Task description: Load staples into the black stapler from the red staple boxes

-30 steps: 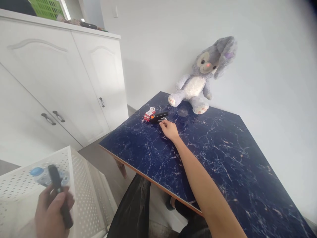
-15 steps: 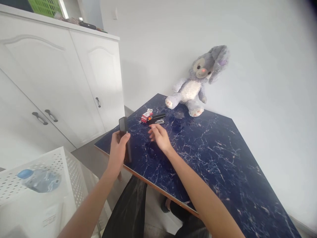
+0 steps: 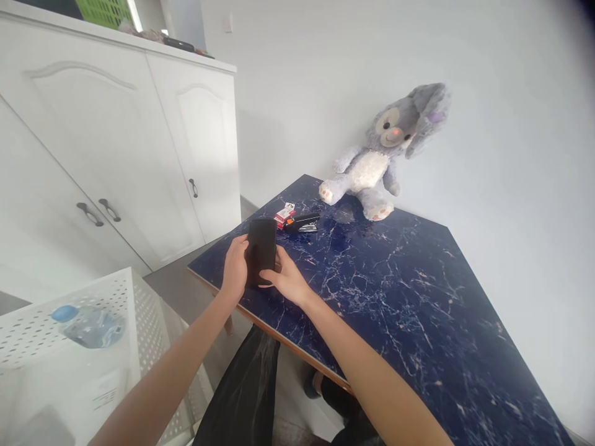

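Note:
A black smartphone (image 3: 261,248) is held upright above the left part of the table, its dark flat face toward me. My left hand (image 3: 235,267) grips its left edge, with the fingers partly hidden behind it. Closed on the lower right edge is my right hand (image 3: 286,275), its thumb lying across the front of the phone. Just beyond the hands, a black stapler (image 3: 303,222) with an orange mark lies on the table. Small red and white boxes (image 3: 284,214) sit against the stapler's left end, partly hidden by it.
The blue marble-patterned table (image 3: 372,285) has a grey plush toy (image 3: 369,167) leaning against the wall at its back. White cabinets (image 3: 195,136) stand to the left. A white perforated basket (image 3: 134,328) at lower left holds a plastic bottle (image 3: 93,325).
My right hand has moved from beside the stapler to the phone and taken hold of it. The phone has turned from edge-on to face me. The view has shifted slightly left.

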